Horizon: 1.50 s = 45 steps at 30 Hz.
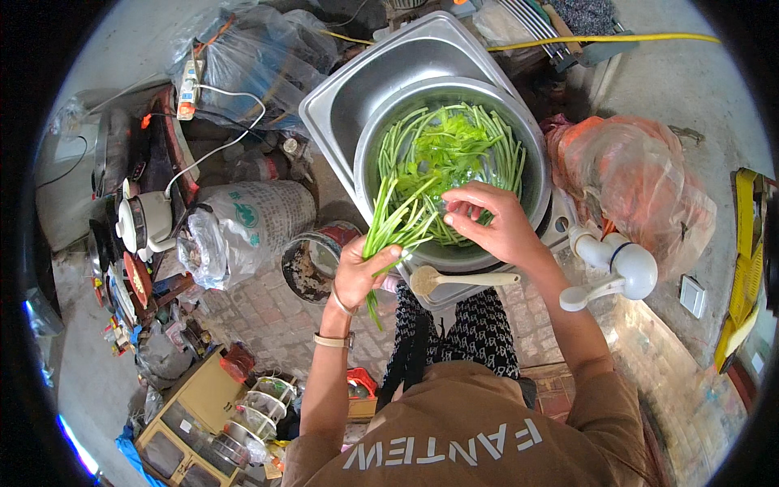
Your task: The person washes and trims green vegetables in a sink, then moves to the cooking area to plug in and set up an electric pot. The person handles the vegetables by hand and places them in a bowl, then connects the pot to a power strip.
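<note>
My left hand (pixel 359 265) grips a bunch of green vegetable stems (pixel 392 228) at the near left rim of a metal basin (pixel 380 103). Its cut ends poke out below my fist. Over the near side of the basin hovers my right hand (pixel 496 222), fingers curled and thumb apart, with nothing visible between them. Long green stems (pixel 511 158) lie curved around the inside of the basin. Bright leafy greens (pixel 453 140) float in water at its middle. The basin sits in a stainless steel sink (pixel 365 79).
A brush (pixel 468 280) lies across the sink's near edge, with a white faucet (pixel 633 271) to its right. An orange plastic bag (pixel 633 182) bulges beside the sink. A round bin (pixel 310 268) and a printed sack (pixel 261 219) stand left. A yellow hose (pixel 608 39) crosses behind.
</note>
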{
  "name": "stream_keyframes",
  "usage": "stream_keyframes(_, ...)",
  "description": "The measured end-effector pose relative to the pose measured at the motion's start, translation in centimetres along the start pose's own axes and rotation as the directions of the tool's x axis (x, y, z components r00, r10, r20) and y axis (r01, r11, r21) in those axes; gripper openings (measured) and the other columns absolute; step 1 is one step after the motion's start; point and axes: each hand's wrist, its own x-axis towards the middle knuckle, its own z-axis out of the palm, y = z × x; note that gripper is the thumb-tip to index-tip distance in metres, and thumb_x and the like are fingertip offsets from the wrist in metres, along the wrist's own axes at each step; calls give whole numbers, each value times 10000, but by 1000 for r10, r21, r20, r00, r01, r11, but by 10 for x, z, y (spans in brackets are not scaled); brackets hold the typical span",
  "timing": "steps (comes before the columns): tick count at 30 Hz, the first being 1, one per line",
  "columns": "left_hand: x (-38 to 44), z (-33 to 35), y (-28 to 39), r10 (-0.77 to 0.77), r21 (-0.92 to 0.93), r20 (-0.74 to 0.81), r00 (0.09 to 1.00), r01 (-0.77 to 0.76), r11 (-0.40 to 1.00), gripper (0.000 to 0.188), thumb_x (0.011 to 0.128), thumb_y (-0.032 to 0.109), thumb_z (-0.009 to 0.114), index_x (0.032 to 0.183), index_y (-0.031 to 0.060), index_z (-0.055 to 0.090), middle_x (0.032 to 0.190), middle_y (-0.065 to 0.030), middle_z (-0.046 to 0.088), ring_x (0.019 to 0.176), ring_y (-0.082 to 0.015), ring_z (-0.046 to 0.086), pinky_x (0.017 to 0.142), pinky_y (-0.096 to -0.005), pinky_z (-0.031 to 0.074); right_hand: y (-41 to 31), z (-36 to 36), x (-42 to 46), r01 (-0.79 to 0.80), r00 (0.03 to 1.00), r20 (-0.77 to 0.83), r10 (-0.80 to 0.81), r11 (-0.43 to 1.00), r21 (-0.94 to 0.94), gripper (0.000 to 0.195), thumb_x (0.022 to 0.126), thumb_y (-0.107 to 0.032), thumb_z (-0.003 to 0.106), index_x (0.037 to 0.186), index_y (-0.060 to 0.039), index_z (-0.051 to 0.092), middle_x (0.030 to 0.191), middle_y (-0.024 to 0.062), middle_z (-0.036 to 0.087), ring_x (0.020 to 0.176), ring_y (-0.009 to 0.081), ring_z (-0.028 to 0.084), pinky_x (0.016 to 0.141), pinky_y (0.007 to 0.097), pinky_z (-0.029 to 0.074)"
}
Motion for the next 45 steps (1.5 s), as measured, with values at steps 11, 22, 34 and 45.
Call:
stream_keyframes(11, -6, 1, 1, 8, -48, 13, 1000, -8, 999, 127, 824, 132, 590, 911, 40, 579, 611, 36, 490, 413, -21, 339, 356, -179, 236, -13, 22, -18, -114, 993, 41, 110, 987, 117, 278, 697, -110, 711, 895, -39, 530, 685, 5, 551, 573, 60, 482, 488, 197, 382)
stream_keyframes(22, -14, -9, -9, -1, -210, 146, 989, 32, 977, 222, 790, 250, 626, 808, 50, 531, 531, 11, 414, 395, -61, 331, 356, -200, 252, -17, 7, -17, -128, 988, -57, 144, 966, 222, 170, 776, -21, 606, 942, 15, 592, 800, 28, 571, 712, 72, 530, 647, 199, 426)
stream_keyframes(34, -21, -32, -24, 46, -486, 328, 943, 127, 865, 231, 742, 126, 608, 931, 43, 502, 568, -41, 425, 408, -102, 342, 370, -233, 262, -39, 6, -8, -137, 991, 12, 136, 982, 128, 166, 764, -33, 613, 923, 13, 601, 806, 42, 578, 716, 73, 526, 648, 202, 417)
stream_keyframes(45, -5, 15, -11, -52, -28, 238, 970, 60, 998, 202, 834, 214, 585, 948, 49, 561, 574, 57, 422, 435, -32, 337, 383, -190, 256, -5, 49, -23, -253, 965, 231, 121, 642, 724, 656, 788, -112, 616, 1316, -26, 237, 1215, 158, 460, 1125, 239, 453, 949, 363, 362)
